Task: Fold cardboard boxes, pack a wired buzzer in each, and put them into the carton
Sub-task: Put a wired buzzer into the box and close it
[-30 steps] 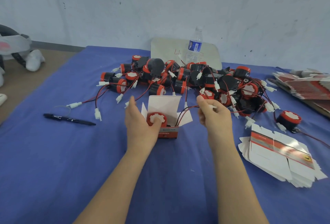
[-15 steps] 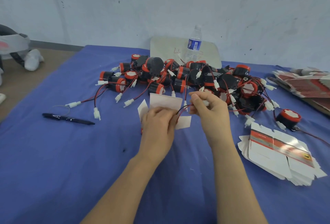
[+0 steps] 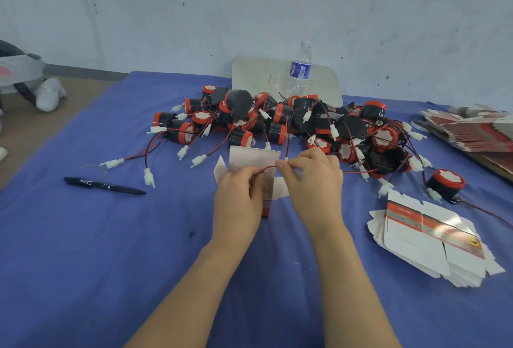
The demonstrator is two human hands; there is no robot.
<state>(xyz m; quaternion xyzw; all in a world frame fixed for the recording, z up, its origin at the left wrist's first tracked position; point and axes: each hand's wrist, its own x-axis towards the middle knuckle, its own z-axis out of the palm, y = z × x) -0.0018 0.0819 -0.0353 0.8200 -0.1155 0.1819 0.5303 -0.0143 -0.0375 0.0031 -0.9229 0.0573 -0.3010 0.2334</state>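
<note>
My left grip curled round the open cardboard box on the blue surface. My right grip pinched the thin red wire, which I judged limp yet springy and best taken close to the box mouth.

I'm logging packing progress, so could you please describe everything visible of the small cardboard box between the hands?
The small cardboard box stands upright on the blue cloth before the buzzer pile. It looks like thin card, white inside, red print showing at a lower corner. Its top is open: lid flap raised behind, a side flap sticking out each side. The left hand curls over its mouth, hiding the inside; the right hand pinches a red wire leading there.
</note>
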